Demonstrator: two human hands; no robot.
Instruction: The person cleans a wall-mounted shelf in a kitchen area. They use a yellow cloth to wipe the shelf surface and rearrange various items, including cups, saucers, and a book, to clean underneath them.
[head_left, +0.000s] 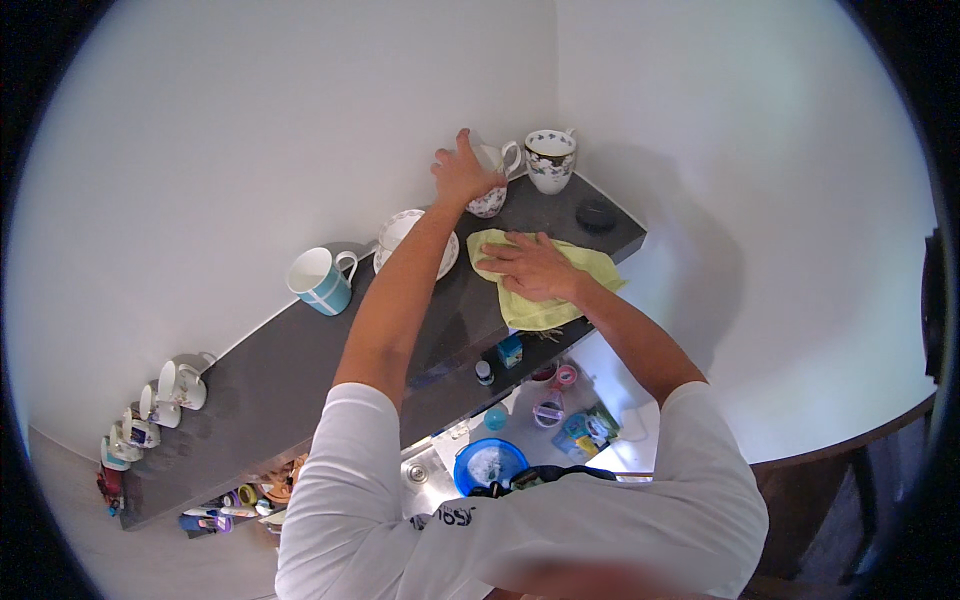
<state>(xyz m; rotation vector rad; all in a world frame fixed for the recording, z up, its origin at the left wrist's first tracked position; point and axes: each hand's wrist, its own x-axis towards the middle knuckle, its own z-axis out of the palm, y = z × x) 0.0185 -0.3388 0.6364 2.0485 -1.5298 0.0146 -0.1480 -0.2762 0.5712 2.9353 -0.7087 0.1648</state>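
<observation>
My left hand (469, 176) reaches to the back of a dark shelf (450, 330), fingers spread and thumb across a white floral cup (489, 204). It partly covers that cup; whether it grips it or only touches it is unclear. Under my right hand (532, 268) a yellow-green cloth (532, 313) is pressed flat against the shelf, overhanging the front edge. In the corner stands a mug with a dark patterned band (550, 165). A white cup with its saucer (450, 259) is partly hidden behind my left forearm.
A turquoise mug (328, 289) stands by the wall, and several white cups (182, 385) line the shelf's left end. A black round lid-like object (596, 215) sits near the right edge. Below are a small bottle (484, 373), a blue box (510, 350), a blue basin (469, 457) and a metal sink (424, 487).
</observation>
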